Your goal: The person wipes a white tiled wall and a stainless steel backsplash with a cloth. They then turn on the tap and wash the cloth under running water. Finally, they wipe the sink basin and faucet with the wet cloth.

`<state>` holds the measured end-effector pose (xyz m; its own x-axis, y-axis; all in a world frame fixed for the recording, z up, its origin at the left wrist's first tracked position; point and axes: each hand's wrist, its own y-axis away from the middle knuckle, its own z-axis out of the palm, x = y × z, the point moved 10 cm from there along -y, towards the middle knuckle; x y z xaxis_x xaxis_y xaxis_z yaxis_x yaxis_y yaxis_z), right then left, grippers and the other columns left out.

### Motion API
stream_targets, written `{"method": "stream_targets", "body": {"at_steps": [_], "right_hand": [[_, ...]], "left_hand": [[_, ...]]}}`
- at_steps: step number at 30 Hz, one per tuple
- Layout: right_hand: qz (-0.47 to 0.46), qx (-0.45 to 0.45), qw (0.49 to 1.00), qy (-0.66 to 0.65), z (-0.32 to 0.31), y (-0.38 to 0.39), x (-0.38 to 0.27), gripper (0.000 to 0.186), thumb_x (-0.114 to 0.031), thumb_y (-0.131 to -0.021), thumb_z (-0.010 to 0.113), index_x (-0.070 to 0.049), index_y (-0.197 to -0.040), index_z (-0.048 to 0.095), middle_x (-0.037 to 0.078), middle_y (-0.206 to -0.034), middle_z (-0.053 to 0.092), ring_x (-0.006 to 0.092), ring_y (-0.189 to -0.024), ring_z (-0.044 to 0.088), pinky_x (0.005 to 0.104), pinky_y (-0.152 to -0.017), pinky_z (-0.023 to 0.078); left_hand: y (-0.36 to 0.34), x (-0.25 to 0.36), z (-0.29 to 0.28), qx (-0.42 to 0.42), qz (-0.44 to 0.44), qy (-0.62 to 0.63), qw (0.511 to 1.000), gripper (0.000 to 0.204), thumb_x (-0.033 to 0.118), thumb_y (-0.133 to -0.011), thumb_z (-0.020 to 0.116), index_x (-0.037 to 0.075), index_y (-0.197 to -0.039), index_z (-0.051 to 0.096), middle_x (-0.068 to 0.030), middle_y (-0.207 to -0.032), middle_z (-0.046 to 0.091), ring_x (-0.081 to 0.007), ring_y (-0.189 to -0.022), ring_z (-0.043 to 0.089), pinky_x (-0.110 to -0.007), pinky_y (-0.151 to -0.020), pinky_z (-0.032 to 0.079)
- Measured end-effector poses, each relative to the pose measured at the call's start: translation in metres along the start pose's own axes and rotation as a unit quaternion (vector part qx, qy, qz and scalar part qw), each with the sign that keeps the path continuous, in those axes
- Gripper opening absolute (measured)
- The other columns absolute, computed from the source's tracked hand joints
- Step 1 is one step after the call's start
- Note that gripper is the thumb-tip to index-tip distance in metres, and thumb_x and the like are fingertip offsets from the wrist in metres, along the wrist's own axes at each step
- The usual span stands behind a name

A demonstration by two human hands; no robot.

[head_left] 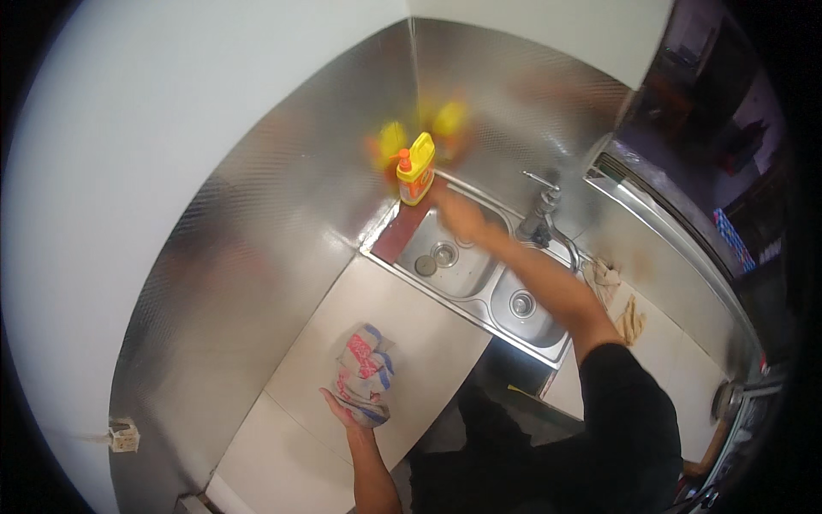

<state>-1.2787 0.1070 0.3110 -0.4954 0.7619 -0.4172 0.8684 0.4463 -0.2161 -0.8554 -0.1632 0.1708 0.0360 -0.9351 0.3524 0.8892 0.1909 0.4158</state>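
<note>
Head view: our right hand [458,214] reaches far toward the upright yellow bottle [416,170] behind the sink [467,278], grip unclear. Our left hand [342,407], open-palmed, cradles a crumpled plastic bag [366,374] near us.

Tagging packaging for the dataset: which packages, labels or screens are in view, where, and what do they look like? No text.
Yellow plastic bottle with orange cap: back corner of the steel sink, by the right hand; flat-sided, orange-and-white label.
Crumpled white plastic bag with red and blue print: on the pale counter, against the left hand.
Screen: far right edge; dark, with small colourful patches.
</note>
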Motion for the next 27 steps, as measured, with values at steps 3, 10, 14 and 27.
{"method": "stream_targets", "body": {"at_steps": [3, 10, 14, 27], "right_hand": [[-0.053, 0.137, 0.971, 0.191, -0.055, -0.112, 0.095, 0.042, -0.013, -0.097, 0.053, -0.011, -0.138, 0.054, 0.014, -0.148, 0.052, 0.0354, -0.141, 0.045, 0.0526, -0.108, 0.045], [-0.081, -0.1, 0.951, 0.281, 0.024, -0.167, 0.054, 0.037, -0.016, -0.095, 0.06, -0.012, -0.132, 0.058, 0.01, -0.131, 0.063, 0.0313, -0.129, 0.054, 0.0527, -0.108, 0.041], [-0.138, -0.1, 0.915, 0.364, 0.025, -0.143, 0.05, 0.028, -0.028, -0.098, 0.059, -0.013, -0.118, 0.072, 0.009, -0.115, 0.074, 0.0273, -0.113, 0.067, 0.0507, -0.098, 0.048], [0.226, -0.139, 0.963, 0.038, -0.13, 0.224, 0.047, 0.035, -0.027, -0.086, 0.067, 0.0, -0.108, 0.07, 0.027, -0.102, 0.072, 0.0408, -0.1, 0.071, 0.0531, -0.086, 0.054]], "left_hand": [[-0.022, -0.048, 0.022, 0.03, 0.003, -0.005, 1.0, 0.066, 0.061, -0.098, 0.043, 0.012, -0.142, 0.05, -0.0115, -0.126, 0.063, -0.0297, -0.085, 0.064, -0.042, -0.054, 0.05], [0.008, -0.027, 0.002, 0.163, 0.06, -0.08, 0.982, 0.062, 0.056, -0.098, 0.043, 0.01, -0.139, 0.052, -0.0119, -0.12, 0.064, -0.0291, -0.083, 0.065, -0.037, -0.051, 0.05], [0.002, -0.021, 0.005, 0.106, 0.04, -0.125, 0.986, 0.061, 0.053, -0.096, 0.044, 0.01, -0.139, 0.053, -0.0113, -0.122, 0.065, -0.0289, -0.087, 0.065, -0.039, -0.053, 0.052], [-0.036, -0.035, 0.028, 0.065, -0.083, -0.198, 0.975, 0.053, 0.05, -0.096, 0.05, 0.014, -0.134, 0.056, -0.0079, -0.124, 0.063, -0.0245, -0.097, 0.064, -0.037, -0.056, 0.052]]}}
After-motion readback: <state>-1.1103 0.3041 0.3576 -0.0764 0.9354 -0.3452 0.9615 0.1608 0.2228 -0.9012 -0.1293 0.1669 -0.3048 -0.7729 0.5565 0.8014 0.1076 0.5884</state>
